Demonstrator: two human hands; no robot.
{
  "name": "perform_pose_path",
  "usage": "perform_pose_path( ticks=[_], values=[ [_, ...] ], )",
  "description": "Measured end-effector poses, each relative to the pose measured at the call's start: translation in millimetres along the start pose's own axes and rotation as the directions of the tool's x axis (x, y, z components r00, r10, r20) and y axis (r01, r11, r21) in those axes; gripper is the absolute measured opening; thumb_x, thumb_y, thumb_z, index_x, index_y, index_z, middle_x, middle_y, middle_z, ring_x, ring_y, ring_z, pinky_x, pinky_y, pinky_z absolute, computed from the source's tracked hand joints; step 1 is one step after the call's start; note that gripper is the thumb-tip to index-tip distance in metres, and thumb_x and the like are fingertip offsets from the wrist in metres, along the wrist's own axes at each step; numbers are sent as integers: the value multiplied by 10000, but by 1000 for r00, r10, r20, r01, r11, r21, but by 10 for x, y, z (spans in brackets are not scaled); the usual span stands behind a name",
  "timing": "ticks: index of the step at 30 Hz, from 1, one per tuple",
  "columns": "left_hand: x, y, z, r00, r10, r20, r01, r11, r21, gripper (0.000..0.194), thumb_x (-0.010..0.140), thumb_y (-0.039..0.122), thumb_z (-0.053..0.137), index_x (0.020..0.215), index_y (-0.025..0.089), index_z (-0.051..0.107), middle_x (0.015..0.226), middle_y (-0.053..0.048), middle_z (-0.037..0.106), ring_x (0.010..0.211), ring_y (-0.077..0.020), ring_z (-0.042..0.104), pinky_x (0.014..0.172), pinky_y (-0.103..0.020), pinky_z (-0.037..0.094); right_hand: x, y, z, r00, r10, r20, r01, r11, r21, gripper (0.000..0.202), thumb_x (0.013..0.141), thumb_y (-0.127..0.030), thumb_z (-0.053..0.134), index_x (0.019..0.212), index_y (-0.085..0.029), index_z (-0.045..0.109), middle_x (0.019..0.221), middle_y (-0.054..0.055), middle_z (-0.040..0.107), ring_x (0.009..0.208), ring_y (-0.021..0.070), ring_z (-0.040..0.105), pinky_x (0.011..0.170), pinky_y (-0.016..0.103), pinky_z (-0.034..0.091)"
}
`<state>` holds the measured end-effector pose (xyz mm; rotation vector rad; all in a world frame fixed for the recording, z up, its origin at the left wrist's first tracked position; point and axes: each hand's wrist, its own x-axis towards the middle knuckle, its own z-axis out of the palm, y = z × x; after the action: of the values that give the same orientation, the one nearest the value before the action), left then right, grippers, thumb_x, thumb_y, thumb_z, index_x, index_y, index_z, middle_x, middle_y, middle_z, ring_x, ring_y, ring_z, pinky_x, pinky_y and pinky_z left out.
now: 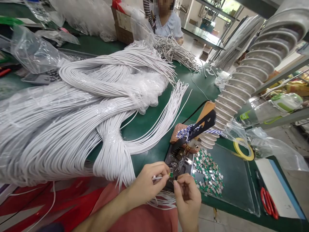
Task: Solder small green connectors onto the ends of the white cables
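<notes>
My left hand [152,178] is closed in a pinch around a white cable [157,178], whose end shows between thumb and fingers. Close to its fingertips is a small green circuit board with a metal connector [171,173]; whether the fingers touch it I cannot tell. My right hand [187,195] is pinched just to the right, and what lies between its fingertips is too small to make out. Both hands are over the front of a dark bench fixture [180,161] with a brown block [176,132] and blue-and-white cord [187,132].
Bundled white cables [72,129] cover the left. A pile of small green-and-silver connector boards [209,174] lies on a tray [238,180] at right. A ribbed clear hose [253,67] hangs above. Yellow tape [251,154] and red-handled scissors [269,203] lie farther right. A person [169,25] sits opposite.
</notes>
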<state>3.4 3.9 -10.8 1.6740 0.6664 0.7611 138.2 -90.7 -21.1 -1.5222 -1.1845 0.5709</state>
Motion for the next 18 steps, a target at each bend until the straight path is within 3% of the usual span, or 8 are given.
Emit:
perform_pose_path(
  ticks=[4, 10, 14, 18],
  values=[
    [-23, -19, -20, 997, -16, 80, 16, 1000, 2, 206, 868, 122, 491, 668, 161, 522, 806, -35, 614, 719, -140, 573, 650, -221, 427, -12, 4, 29, 1000, -20, -9, 19, 989, -144, 96, 878, -158, 588, 842, -213, 517, 676, -69, 392, 488, 78, 341, 437, 193, 283],
    [-18, 3, -49, 993, 2, 117, -6, 999, 33, 206, 880, 123, 488, 681, 159, 527, 830, -44, 622, 752, -149, 588, 691, -230, 436, 29, -54, 19, 998, -63, 25, 66, 979, -195, 108, 886, -146, 564, 802, -206, 531, 653, -65, 399, 495, 88, 362, 448, 197, 296],
    [-54, 79, -71, 990, -7, 142, 7, 1000, 3, 215, 899, 142, 490, 688, 156, 530, 834, -43, 617, 761, -151, 583, 703, -225, 434, -23, -67, -20, 996, -69, 50, 75, 987, -143, 127, 892, -139, 551, 788, -208, 525, 668, -50, 439, 518, 95, 386, 476, 204, 324],
    [-211, 202, -73, 964, -74, 257, 96, 993, -73, 219, 950, 196, 465, 754, 159, 554, 833, -35, 604, 765, -152, 562, 723, -217, 441, -197, -76, -67, 998, -56, -26, 56, 998, -25, 121, 892, -170, 562, 784, -216, 530, 685, -26, 476, 582, 120, 456, 510, 216, 359]
  ],
)
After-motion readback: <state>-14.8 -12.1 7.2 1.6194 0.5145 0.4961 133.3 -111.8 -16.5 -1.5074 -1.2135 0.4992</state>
